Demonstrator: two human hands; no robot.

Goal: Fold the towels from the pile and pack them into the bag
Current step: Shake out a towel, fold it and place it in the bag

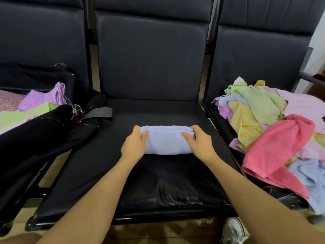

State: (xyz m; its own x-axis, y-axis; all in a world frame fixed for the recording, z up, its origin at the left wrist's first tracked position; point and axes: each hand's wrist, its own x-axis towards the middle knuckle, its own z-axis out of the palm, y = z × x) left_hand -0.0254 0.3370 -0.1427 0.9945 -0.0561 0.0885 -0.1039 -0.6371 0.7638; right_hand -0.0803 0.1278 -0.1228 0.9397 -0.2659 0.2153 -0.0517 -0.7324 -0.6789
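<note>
1. I see the folded light blue towel (166, 140) lying on the black seat (158, 182) at the middle of the frame.
2. My left hand (134, 146) grips its left end, fingers curled over the far edge, thumb on top.
3. My right hand (198, 143) grips the right end likewise.
4. The towel pile (274, 124) sits at right; the open black bag (44, 131), towels inside, at left.

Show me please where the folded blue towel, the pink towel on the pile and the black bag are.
folded blue towel (166, 141): head view, middle of its top face, between the hands.
pink towel (276, 147): head view, its broad middle part, on the pile.
black bag (44, 138): head view, its dark near side wall.
</note>
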